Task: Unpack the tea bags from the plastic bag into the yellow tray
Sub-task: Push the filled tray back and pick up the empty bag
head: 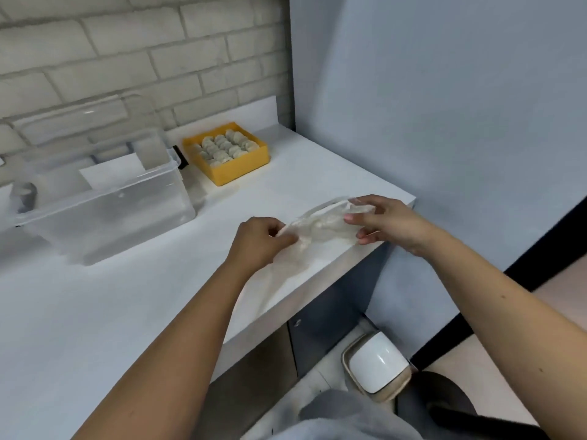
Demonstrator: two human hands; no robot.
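The crumpled, clear plastic bag (320,228) is stretched between both hands just above the front right corner of the white countertop (95,312), with its loose tail draping down onto the surface; something pale shows through the film, but whether any tea bags are left inside I cannot tell. The left hand (259,241) pinches the bag's near end with curled fingers; the right hand (386,223) holds the far end between thumb and fingertips, the fingers only loosely bent. The square yellow plastic tray (241,171) sits well apart at the back of the counter by the wall, already packed with rows of round, pale tea bags (226,147); the task looks close to done.

The step in hand seems to be opening or checking the bag; it would go best with the mouth spread wide and the film pulled taut, so anything left shows plainly; the bag sits at the counter's edge, so anything that slips out could drop to the floor; better to work over the counter, nearer the tray.

A large clear plastic storage box (104,217) stands left of the tray; a white lidded bin (378,365) sits on the floor below.
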